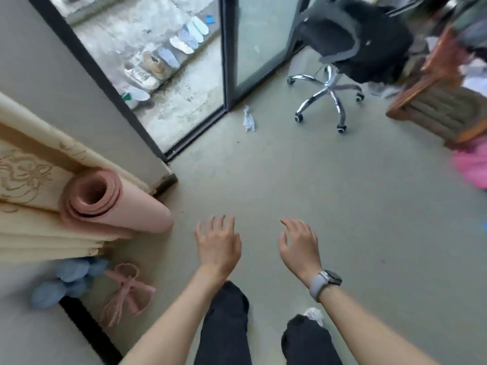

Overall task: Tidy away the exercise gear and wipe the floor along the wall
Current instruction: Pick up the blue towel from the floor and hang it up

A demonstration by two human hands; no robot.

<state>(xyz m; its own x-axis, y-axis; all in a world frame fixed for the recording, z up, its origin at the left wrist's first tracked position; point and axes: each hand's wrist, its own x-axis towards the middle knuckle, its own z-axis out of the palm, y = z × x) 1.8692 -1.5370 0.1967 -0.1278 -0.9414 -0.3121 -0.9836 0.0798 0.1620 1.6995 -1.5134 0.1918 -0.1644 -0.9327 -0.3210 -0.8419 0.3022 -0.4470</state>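
Both hands, left (218, 246) and right (299, 246), hover empty over the floor (342, 206), fingers spread loosely; rolled mat (113, 204) stands beside the curtain (31, 180) at left.

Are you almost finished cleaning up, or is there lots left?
Partly. The pink yoga mat is rolled up and stands by the curtain. Both hands, left hand and right hand, are open and hold nothing, so no wiping is under way. Still left: the pink strap and blue dumbbells on the floor, plus a crumpled paper near the glass door.
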